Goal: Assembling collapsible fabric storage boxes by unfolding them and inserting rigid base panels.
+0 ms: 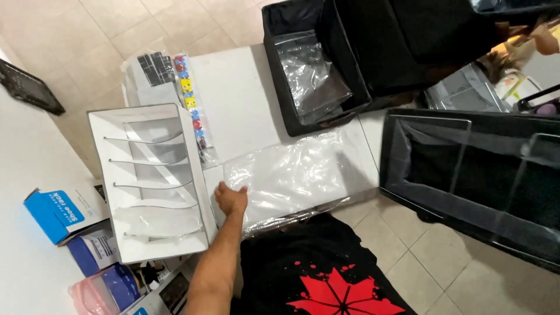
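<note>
L hand point(231, 198) reaches up from 6 o'clock, forearm straight, fingers curled, pressing flat on the near-left edge of the clear plastic bag point(291, 175), no pinch. Bag lies mid counter point(233, 87). White divider tray point(150, 181) at 9 o'clock. R hand out of view.

Left hand point(231, 198) on clear plastic bag point(291, 175)
</note>
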